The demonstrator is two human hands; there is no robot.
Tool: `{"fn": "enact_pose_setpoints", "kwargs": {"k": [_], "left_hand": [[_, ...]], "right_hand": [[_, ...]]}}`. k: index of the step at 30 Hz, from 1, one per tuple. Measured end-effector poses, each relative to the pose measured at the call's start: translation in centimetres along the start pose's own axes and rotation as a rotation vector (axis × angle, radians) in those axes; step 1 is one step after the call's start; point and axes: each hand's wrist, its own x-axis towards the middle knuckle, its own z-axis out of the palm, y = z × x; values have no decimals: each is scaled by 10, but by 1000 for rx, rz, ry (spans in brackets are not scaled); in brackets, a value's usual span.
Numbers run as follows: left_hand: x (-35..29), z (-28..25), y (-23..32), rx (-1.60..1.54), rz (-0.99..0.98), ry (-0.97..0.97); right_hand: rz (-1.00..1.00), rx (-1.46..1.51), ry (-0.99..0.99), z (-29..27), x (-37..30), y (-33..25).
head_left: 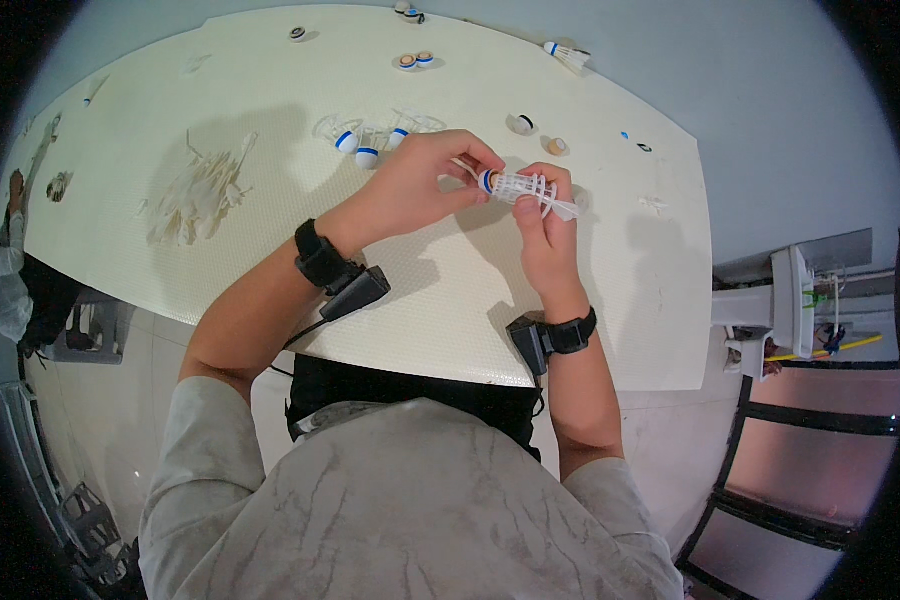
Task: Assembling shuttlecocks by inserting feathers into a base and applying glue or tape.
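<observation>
Your left hand (410,185) pinches the cork head of the shuttlecock (525,188), and your right hand (548,225) is closed on its stripped white skirt, held just above the surface (450,290). It looks featherlight and brittle, so grip the cork, not the ribs. More shuttlecock heads (365,145) lie just beyond your left hand, loose feathers (195,195) further left.

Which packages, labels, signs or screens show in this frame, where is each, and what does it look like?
None: no package, label, sign or screen can be made out. The white table carries only loose shuttlecock parts: white feathers, blue-banded cork heads, and a stripped shuttlecock held between the left hand and right hand.
</observation>
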Motion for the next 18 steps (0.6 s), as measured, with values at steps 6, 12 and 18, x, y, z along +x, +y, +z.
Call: {"fn": "enact_pose_setpoints", "kwargs": {"k": [6, 12, 18], "left_hand": [[-2, -2, 0, -66, 70, -78], [-1, 1, -2, -260, 11, -99], [-2, 1, 4, -393, -121, -89]], "right_hand": [[-21, -22, 38, -3, 0, -2], [29, 49, 64, -4, 0, -9], [0, 32, 48, -4, -1, -4]]}}
